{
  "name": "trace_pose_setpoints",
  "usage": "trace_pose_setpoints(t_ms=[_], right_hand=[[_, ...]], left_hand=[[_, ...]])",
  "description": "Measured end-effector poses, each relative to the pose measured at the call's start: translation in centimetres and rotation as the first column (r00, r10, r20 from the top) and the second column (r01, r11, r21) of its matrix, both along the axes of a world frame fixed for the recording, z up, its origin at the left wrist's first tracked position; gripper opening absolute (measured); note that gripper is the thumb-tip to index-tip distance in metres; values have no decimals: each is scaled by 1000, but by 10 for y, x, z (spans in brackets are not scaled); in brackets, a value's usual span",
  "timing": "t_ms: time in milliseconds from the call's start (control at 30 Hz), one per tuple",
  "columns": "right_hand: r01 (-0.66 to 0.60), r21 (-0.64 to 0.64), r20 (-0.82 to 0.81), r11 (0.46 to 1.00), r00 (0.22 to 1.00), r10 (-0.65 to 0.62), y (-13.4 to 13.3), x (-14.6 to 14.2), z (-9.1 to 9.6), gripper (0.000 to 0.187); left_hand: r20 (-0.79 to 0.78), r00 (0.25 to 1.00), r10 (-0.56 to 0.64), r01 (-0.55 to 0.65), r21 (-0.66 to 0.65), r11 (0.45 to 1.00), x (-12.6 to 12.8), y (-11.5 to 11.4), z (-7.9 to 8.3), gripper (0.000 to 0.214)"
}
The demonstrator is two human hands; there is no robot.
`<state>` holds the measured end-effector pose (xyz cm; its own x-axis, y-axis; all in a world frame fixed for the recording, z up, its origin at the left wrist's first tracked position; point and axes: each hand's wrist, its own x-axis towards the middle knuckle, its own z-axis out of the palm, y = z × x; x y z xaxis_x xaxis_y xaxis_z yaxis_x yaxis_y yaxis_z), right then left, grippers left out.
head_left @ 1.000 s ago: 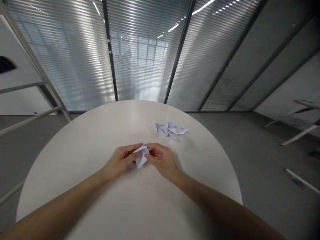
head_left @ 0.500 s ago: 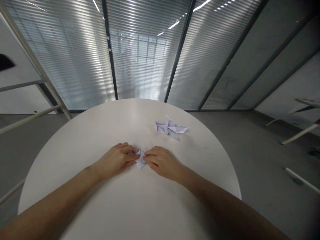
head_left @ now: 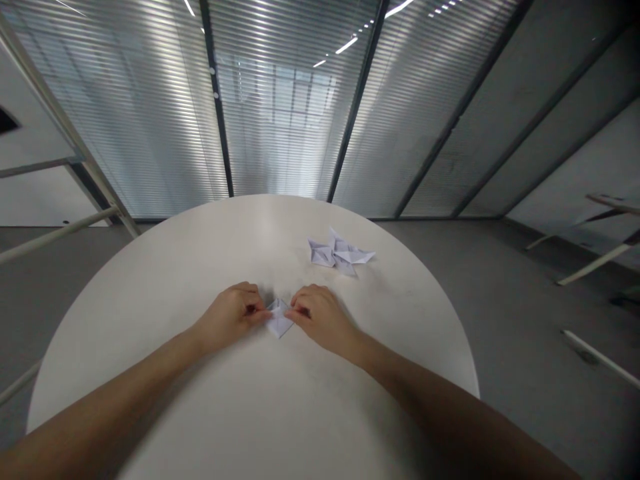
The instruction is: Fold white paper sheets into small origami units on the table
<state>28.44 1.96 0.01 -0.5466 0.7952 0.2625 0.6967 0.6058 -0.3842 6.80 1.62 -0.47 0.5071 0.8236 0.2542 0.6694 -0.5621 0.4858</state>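
A small white folded paper [head_left: 279,324] lies on the round white table [head_left: 260,413], one corner toward me and crease lines on its top. My left hand [head_left: 237,312] pinches its left edge between thumb and curled fingers. From the other side, my right hand [head_left: 320,315] grips the right edge in the same way, thumb on top. Fingertips hide both side corners of the paper. Beyond my right hand rests a white folded-paper piece [head_left: 341,253] with several pointed arms; neither hand touches it.
Glass panels with blinds [head_left: 280,127] stand behind the table. A metal-framed whiteboard stand [head_left: 95,217] rises at the left. Past grey floor on the right is another table [head_left: 617,203] with pale legs.
My fingers have curled from lying flatter into pinches at the paper's sides. More of the paper's top now shows. The view has shifted slightly.
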Motion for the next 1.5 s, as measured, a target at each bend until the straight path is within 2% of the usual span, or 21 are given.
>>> trace_pose_setpoints(t_ms=[133,267,367,467,567,667,800,933,1067,1233,1433,1500], right_hand=[[134,-25,-15,991,991,-135,5,-5,-6,25],[152,-35,-18,988,988,-153,7,-7,-8,26],[116,-34,-49,993,992,-117,3,-6,-7,20],[19,-23,-69,1000,997,-21,-1,-7,-6,20],[-46,14,-66,999,997,47,-2,-8,-8,11],[-100,54,-23,994,995,101,-4,-8,-9,15],[-135,67,47,989,990,132,-8,-8,-5,18],[-100,-7,10,995,995,101,-12,-12,-2,16],[2,-89,-63,996,998,-7,-12,-17,-5,18],[120,-103,8,987,993,-120,-10,-21,-4,19],[155,-72,71,985,986,-150,-9,-22,1,23],[160,-56,91,986,984,-154,-9,-22,1,24]], left_hand=[[-35,991,126,-129,-81,988,4,4,0,28],[-123,978,168,-179,-78,981,5,6,0,28],[-136,982,130,-142,-83,986,3,7,-2,27],[-106,992,64,-72,-67,995,-1,5,-1,25],[-108,994,-27,33,53,998,-2,-2,1,24],[-191,976,-106,145,203,968,0,-7,1,22],[-240,963,-120,178,235,956,4,-11,-3,21],[-203,975,-95,126,142,982,6,-11,-1,20],[-118,993,-31,33,21,999,8,-10,2,18],[-48,996,69,-73,-86,994,9,-9,0,23],[-47,978,202,-207,-147,967,10,-8,0,18],[-77,965,250,-258,-125,958,9,-6,-1,20]])
